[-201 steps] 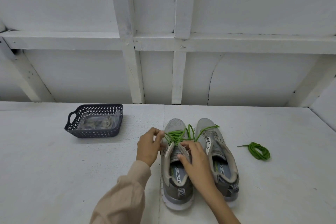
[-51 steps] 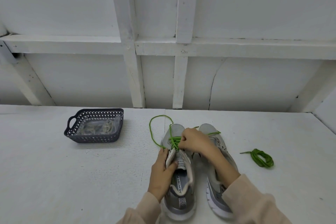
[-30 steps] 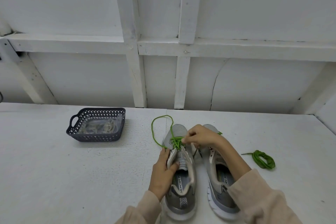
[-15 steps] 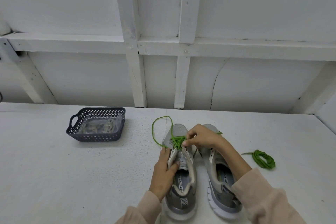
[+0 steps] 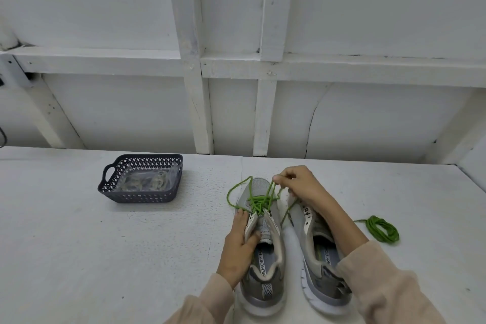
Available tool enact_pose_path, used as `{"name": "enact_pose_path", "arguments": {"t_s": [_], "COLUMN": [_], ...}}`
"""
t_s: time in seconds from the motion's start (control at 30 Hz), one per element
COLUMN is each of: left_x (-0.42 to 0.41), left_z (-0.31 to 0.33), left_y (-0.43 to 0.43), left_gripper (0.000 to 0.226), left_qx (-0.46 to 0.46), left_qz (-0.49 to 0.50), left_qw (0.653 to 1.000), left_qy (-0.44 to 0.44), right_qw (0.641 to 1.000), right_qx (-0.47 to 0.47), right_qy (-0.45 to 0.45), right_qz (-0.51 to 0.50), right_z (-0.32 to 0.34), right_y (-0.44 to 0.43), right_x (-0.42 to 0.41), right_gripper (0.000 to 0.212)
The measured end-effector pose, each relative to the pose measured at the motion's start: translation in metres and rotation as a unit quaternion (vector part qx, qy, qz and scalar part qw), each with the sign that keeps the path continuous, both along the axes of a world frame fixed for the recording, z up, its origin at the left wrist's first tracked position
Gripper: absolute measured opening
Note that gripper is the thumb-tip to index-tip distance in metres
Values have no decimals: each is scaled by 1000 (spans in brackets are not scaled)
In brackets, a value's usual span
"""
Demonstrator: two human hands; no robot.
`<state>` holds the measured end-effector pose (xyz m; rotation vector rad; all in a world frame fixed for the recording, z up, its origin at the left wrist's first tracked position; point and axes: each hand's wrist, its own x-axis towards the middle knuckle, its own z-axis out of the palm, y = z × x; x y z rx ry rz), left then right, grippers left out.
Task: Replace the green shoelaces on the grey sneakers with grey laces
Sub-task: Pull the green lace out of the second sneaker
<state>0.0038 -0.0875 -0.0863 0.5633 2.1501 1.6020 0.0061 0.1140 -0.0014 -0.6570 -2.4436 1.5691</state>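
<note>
Fingers point(image 5: 279, 179) of right hand point(image 5: 302, 188) pinch green lace point(image 5: 259, 201) while left hand point(image 5: 239, 242) grips the sneaker point(image 5: 265, 265)

two grey sneakers stand side by side on their soles, toes pointing away. the left sneaker point(image 5: 271, 250) carries a loosened green lace point(image 5: 259, 201) through its front eyelets only, one loop pinched up by the right hand point(image 5: 297, 185). the right sneaker point(image 5: 319, 250) is unlaced. a second green lace point(image 5: 381, 230) lies coiled to its right. greyish laces point(image 5: 147, 181) sit wrapped in the basket point(image 5: 139, 196).
</note>
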Motion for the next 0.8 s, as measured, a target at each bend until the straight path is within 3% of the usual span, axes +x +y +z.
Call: {"name": "enact_pose_path", "arguments": {"t_s": [0.07, 0.17, 0.23, 0.33, 0.37, 0.5, 0.57, 0.67, 0.7, 0.8], "left_x": [0, 0, 0, 0, 0, 0, 0, 1, 1, 2], "left_z": [0, 1, 1, 1, 1, 1, 2, 3, 3, 4], "left_y": [0, 0, -1, 0, 0, 0, 0, 0, 0, -1], "left_gripper": [60, 59, 59, 59, 59, 59, 60, 60, 60, 60], "left_qx": [1, 1, 1, -1, -1, -1, 2, 5, 6, 8], "left_qz": [6, 3, 2, 6, 6, 10, 11, 12, 12, 13], "left_qw": [1000, 1000, 1000, 1000, 1000, 1000, 1000, 1000, 1000, 1000], "left_qy": [-1, 1, 4, 1, 3, 0, -2, -2, -1, 0], "right_qw": [995, 970, 983, 1000, 1000, 975, 984, 999, 999, 986], "right_qx": [4, 34, 41, 7, -5, 39, 50, -2, -21, 10], "right_qy": [-73, -157, -107, 10, 9, -150, -111, 12, 16, -132], "right_qz": [73, 181, 146, -16, -16, 162, 133, -36, -42, 104], "right_z": [0, -5, -5, -3, 0, -4, -5, -3, 0, 0], "right_y": [-1, -6, -9, -7, -8, -16, -16, -11, -9, -10], "right_x": [5, 10, 6, 1, 3, 12, 10, 2, 2, 7], "right_gripper": [38, 28, 22, 26, 26, 32, 31, 26, 28, 33]}}
